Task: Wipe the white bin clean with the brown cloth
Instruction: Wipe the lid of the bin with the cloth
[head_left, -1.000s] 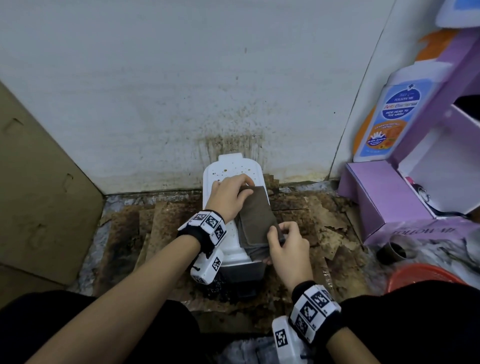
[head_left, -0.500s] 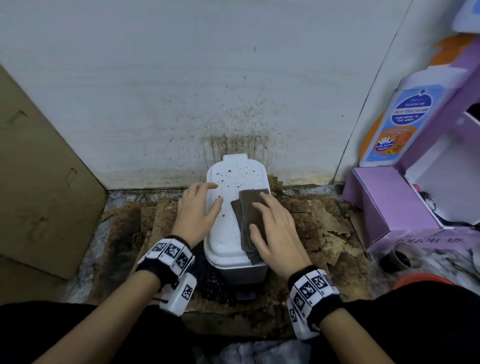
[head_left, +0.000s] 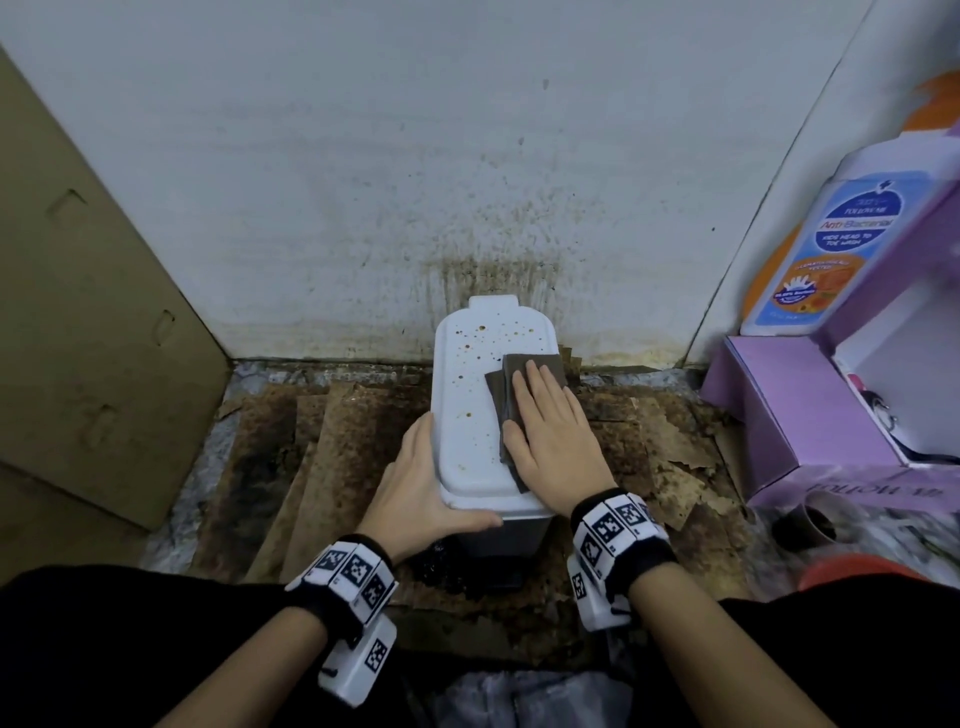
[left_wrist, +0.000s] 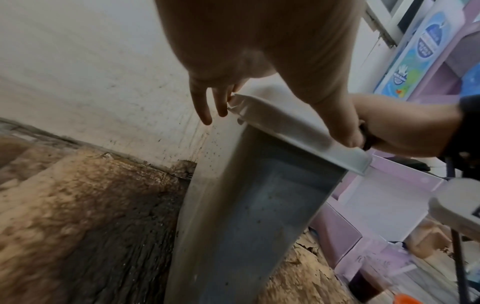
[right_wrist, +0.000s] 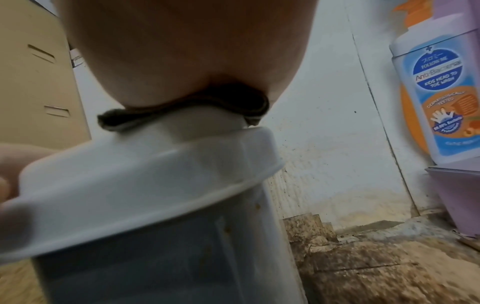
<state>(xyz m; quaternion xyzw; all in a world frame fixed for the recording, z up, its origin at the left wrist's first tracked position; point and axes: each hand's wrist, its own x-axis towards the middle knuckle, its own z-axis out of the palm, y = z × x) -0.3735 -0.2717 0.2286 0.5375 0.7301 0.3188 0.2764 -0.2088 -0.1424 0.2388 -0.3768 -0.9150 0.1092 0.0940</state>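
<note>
The white bin (head_left: 470, 415) stands against the stained wall, its lid speckled with brown spots. A folded brown cloth (head_left: 519, 371) lies on the right half of the lid. My right hand (head_left: 553, 436) presses flat on the cloth, fingers straight and pointing at the wall. In the right wrist view the cloth (right_wrist: 182, 110) is squeezed between my palm (right_wrist: 187, 51) and the lid (right_wrist: 130, 185). My left hand (head_left: 428, 483) braces the lid's near-left corner, thumb along the front rim. In the left wrist view its fingers (left_wrist: 201, 105) hang straight beside the lid edge (left_wrist: 298, 131).
Stained, peeling cardboard (head_left: 322, 457) covers the floor round the bin. A large cardboard sheet (head_left: 78, 312) leans at the left. At the right stand a purple box (head_left: 810, 415), a soap bottle (head_left: 826, 249), a small dark cup (head_left: 810, 525) and an orange object (head_left: 857, 571).
My right hand went from pinching the cloth's near end to lying flat on it, and slid it toward the wall. My left hand left the lid top for the near-left corner.
</note>
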